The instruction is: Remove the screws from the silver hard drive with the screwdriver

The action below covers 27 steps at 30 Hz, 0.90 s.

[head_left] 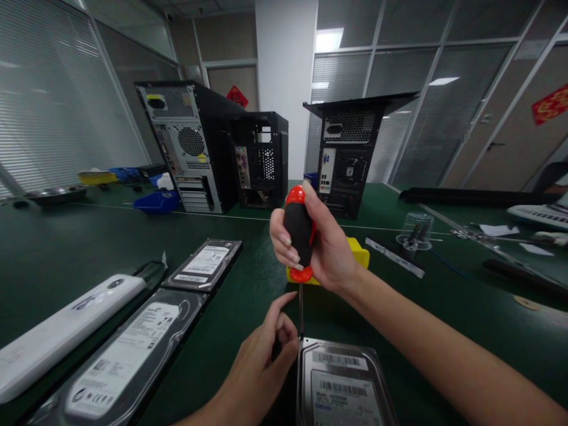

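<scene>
The right hand [331, 245] gripped a red-and-black plastic-handled screwdriver [299, 234], best kept upright, while the loosely open left hand [265, 358] ideally needed to steady the silver rectangular metal hard drive [341, 381] toward the green desk's [248, 278] near edge.

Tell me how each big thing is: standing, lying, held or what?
Screwdriver: held upright
Right hand: closed around it
Left hand: loosely curled
Hard drive under the screwdriver: lying flat
Near left hard drive: lying flat
Far left hard drive: lying flat
Left computer tower: standing upright
Middle computer tower: standing upright
Right computer tower: standing upright
White oblong device: lying flat
Yellow bin: partly hidden
</scene>
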Available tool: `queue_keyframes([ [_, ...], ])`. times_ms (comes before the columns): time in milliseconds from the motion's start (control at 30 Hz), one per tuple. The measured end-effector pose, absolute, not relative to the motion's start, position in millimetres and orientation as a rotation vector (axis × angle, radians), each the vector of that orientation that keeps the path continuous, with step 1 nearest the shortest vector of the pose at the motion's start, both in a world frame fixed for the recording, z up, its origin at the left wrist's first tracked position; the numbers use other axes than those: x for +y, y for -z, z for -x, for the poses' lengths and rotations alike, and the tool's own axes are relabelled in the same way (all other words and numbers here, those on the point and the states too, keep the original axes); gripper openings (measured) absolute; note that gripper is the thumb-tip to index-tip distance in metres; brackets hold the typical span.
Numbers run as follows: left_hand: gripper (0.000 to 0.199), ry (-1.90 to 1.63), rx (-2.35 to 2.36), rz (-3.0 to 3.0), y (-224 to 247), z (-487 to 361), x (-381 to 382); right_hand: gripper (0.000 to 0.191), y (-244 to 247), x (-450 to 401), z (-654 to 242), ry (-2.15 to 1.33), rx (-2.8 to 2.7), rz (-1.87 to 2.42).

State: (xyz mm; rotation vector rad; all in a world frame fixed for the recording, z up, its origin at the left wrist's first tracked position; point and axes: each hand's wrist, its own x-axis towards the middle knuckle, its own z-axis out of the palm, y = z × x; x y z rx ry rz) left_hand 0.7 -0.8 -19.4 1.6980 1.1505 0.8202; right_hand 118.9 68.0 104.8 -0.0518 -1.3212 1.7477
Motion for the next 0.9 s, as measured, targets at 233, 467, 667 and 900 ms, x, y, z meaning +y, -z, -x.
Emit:
queue_keyframes([
  [233,0.047,-0.803,1.143,-1.726,20.8,0.7,1.1,0.044,-104.2,69.1,-121.0,-1.744,-1.328,0.069],
  [467,0.046,-0.779,1.164,-1.745,16.7,0.3,-0.1,0.052,-100.6,70.7,-119.7,-1.733,-1.273,-0.064],
  [667,0.047,-0.766,1.142,-1.761,18.7,2.2,-0.9,0.037,-99.3,67.6,-119.0,-1.576,-1.341,-0.039],
  [900,0.034,-0.757,1.166,-1.781,15.6,0.3,-0.5,0.035,-104.4,69.0,-123.4,-1.604,-1.341,-0.036],
])
